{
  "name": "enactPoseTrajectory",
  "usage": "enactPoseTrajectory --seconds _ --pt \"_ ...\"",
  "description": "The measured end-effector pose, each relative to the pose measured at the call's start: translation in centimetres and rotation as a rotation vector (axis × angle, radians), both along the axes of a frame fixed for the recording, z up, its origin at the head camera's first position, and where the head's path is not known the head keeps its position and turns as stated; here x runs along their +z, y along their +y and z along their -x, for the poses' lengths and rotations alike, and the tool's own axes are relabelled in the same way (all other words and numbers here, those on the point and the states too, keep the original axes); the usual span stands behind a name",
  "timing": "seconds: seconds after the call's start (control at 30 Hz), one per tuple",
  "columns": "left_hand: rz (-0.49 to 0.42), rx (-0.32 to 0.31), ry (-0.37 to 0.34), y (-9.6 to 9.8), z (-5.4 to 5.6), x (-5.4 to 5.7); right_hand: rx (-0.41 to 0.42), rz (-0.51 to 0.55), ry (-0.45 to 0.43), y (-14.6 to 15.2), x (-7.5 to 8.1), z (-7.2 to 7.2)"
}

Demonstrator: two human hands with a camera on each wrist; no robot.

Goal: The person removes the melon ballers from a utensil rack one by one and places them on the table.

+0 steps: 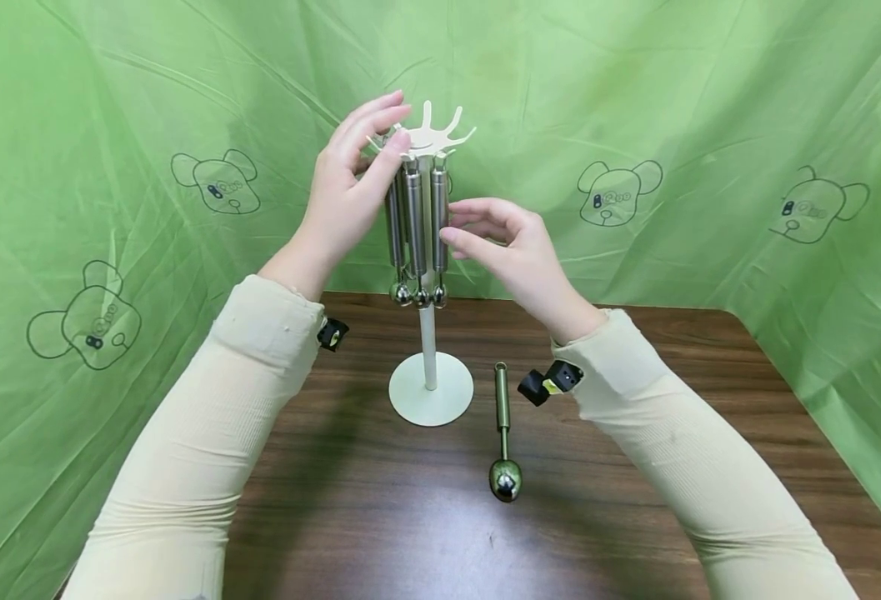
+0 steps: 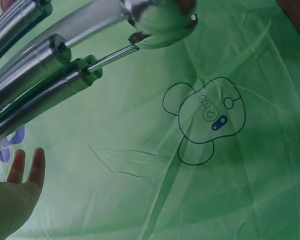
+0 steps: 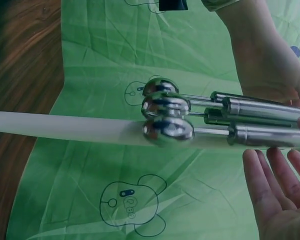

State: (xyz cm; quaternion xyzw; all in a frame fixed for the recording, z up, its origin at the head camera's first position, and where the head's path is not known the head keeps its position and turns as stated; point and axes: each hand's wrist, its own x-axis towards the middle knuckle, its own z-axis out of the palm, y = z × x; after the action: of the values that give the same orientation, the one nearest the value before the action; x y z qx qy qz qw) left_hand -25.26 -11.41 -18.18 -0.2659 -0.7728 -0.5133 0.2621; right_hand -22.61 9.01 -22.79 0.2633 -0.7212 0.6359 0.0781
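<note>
Your sleeves flank one loose spoon beside the rack. Your right hand, fingers loosely extended, apparently steadies hanging spoons; whether your left hand grips the hooks, I can't tell.

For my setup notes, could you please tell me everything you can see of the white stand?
The white stand may be painted metal: round flat base, slim straight pole and radiating hooks on top. It stands upright on the table. Metal utensils with rounded heads hang from several hooks; rear ones are bare. The left hand seems to touch the hooks.
</note>
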Motion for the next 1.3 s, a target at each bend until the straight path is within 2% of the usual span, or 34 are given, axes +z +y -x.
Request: enactPoseTrajectory --seconds 0.27,0.67,0.93,1.3 --pt "-0.017 -0.008 0.038 -0.1 0.1 -0.5 -0.019 -0.045 -0.017 -1.1 0.5 0.2" --pt "0.08 0.079 0.077 -0.3 0.0 -0.5 -0.03 -0.059 0.001 -1.3 0.9 0.2" --pt "0.119 0.102 0.063 -0.3 -0.1 -0.3 -0.067 -0.053 0.037 -0.9 1.3 0.0" --pt "0.171 0.153 0.093 -0.4 -0.1 -0.1 -0.104 -0.056 0.069 0.1 1.7 -0.7"
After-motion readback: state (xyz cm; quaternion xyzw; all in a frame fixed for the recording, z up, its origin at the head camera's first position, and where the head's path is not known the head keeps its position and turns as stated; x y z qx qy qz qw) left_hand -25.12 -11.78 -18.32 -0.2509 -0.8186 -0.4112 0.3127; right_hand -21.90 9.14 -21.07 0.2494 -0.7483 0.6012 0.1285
